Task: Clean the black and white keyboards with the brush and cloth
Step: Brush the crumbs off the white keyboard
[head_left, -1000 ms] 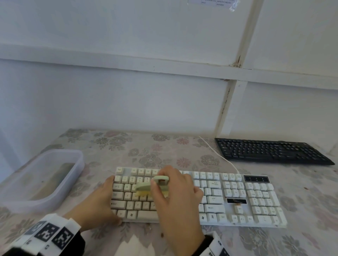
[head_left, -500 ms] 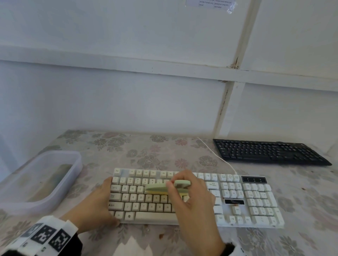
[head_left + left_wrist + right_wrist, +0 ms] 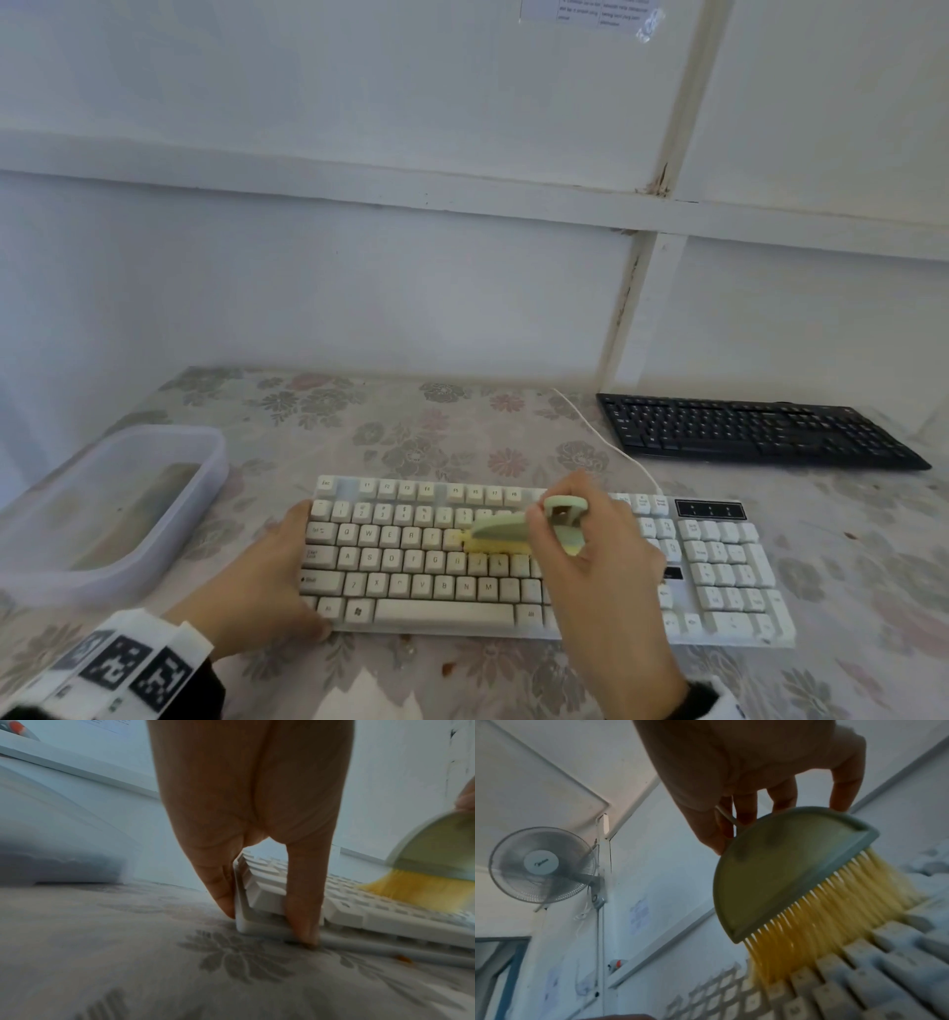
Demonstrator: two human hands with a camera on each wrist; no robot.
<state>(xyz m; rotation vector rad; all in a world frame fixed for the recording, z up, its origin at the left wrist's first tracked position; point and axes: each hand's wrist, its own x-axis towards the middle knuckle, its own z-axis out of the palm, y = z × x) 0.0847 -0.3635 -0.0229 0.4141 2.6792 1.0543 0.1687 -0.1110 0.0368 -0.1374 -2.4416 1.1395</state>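
Matt plastic white keyboard (image 3: 513,565); brush (image 3: 777,874) smooth plastic, yellow bristles; translucent plastic tub (image 3: 169,514).

The right hand (image 3: 606,560) covers the middle keys of the white keyboard (image 3: 729,565) in the head view, and most of the brush (image 3: 500,532) handle lies under its fingers. The left hand (image 3: 257,580) hides the keyboard's near left corner. The plastic tub (image 3: 154,519) is cut off by the left edge, and what lies inside it is too murky to tell. Key legends on the black keyboard (image 3: 744,429) are too small to read. The printed sheet (image 3: 585,13) on the wall is cut by the top edge. In the left wrist view the brush (image 3: 434,870) is blurred and cut by the right edge.
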